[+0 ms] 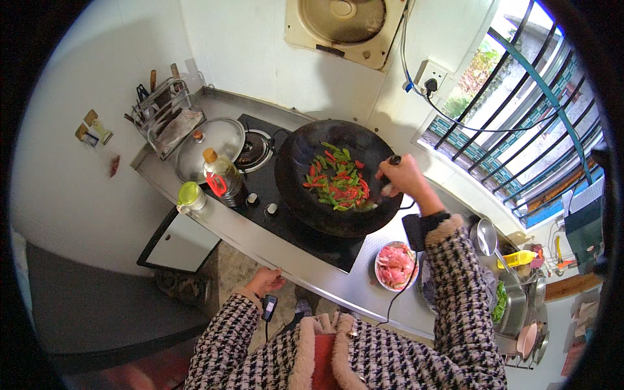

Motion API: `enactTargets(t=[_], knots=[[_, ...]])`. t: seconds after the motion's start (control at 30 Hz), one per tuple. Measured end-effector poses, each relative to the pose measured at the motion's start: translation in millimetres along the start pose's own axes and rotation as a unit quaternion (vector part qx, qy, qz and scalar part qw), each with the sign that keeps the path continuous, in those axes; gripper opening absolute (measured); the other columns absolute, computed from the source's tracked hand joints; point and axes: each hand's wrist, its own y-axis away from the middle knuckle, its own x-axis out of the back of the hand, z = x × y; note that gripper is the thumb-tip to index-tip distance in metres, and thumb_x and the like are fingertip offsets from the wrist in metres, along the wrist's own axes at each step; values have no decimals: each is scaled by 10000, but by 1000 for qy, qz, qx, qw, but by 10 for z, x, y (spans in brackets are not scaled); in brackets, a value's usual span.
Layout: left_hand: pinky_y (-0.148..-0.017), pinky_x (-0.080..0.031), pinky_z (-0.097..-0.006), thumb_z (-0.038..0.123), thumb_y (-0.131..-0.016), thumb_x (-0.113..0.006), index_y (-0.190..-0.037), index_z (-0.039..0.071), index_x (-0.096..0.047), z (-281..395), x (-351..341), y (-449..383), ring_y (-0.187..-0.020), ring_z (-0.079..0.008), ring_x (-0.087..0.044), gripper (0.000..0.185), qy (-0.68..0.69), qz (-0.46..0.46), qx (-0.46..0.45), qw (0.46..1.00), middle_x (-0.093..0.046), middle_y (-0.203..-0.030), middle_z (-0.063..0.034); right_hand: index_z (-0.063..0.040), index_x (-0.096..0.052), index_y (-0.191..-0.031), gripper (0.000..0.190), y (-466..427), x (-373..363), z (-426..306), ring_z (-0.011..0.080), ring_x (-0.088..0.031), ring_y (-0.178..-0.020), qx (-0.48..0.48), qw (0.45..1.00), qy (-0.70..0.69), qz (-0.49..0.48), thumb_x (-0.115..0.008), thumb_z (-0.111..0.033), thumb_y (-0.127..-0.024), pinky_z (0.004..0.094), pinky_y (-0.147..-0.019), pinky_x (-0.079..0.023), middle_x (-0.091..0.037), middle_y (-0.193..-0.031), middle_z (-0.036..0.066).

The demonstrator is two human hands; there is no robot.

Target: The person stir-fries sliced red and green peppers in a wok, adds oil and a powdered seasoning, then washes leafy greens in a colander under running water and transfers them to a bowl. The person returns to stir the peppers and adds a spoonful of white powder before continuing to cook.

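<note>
A large dark wok (pixel 302 204) sits on the black cooktop (pixel 336 253), with cut green and red peppers (pixel 341 180) spread in its bottom. My right hand (pixel 402 178) is over the wok's right side, closed on the dark handle of a cooking utensil (pixel 395 160); the utensil's lower part is mostly hidden. Below that forearm a white bowl of sliced raw meat (pixel 396 265) stands on the metal counter. My left hand (pixel 265 281) hangs beside the counter's front edge, holding nothing, its fingers loosely bent and apart.
Left of the wok are an oil bottle (pixel 223 183), a green-lidded jar (pixel 191 196), a metal lid (pixel 209 146) and a knife rack (pixel 168 119). A ladle (pixel 485 237), a yellow bottle (pixel 519 258) and the sink (pixel 512 309) lie right. A cable crosses the counter beside the meat bowl.
</note>
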Motion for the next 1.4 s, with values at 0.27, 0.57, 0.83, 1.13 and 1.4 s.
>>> enactTargets(t=[0.27, 0.57, 0.83, 1.13, 1.4], knots=[[-645, -536, -351, 258, -913, -635, -1063, 22, -531, 57, -57, 117, -760, -221, -639, 298, -31, 12, 4, 999, -610, -916, -79, 81, -653, -889, 242, -323, -328, 251, 194, -678, -602, 44, 959, -259, 103, -585, -150, -874, 265, -506, -547, -664, -785, 123], [-651, -541, -345, 251, -901, -651, -1032, 35, -536, -23, -5, 42, -767, -224, -639, 277, -4, 0, 5, 1000, -595, -899, -69, 58, -621, -1034, 266, -170, -587, 613, 251, -699, -761, -3, 937, -348, 41, -581, -182, -927, 316, -666, -589, -661, -1024, 140], [-675, -558, -319, 271, -908, -640, -1053, 32, -541, 4, 4, 64, -779, -198, -643, 297, -13, -10, -5, 1000, -599, -898, -70, 71, -640, -816, 276, 85, 393, 167, 261, -671, -538, -27, 989, -136, -54, -537, -181, -863, 301, -463, -569, -674, -779, 153], [-660, -543, -330, 267, -909, -637, -1061, 33, -539, 67, -28, 160, -781, -214, -646, 296, -10, -28, -14, 999, -608, -887, -79, 67, -606, -921, 224, 139, -606, 207, 271, -682, -627, -47, 911, -409, 16, -556, -147, -882, 347, -510, -587, -670, -920, 160], [-662, -530, -349, 275, -890, -666, -1044, -1, -527, 66, -41, 205, -807, -233, -642, 346, 5, -18, -16, 1000, -583, -891, -86, 106, -583, -906, 281, -259, -474, 66, 281, -690, -699, -12, 845, -509, 160, -565, -173, -881, 338, -626, -595, -645, -834, 220]])
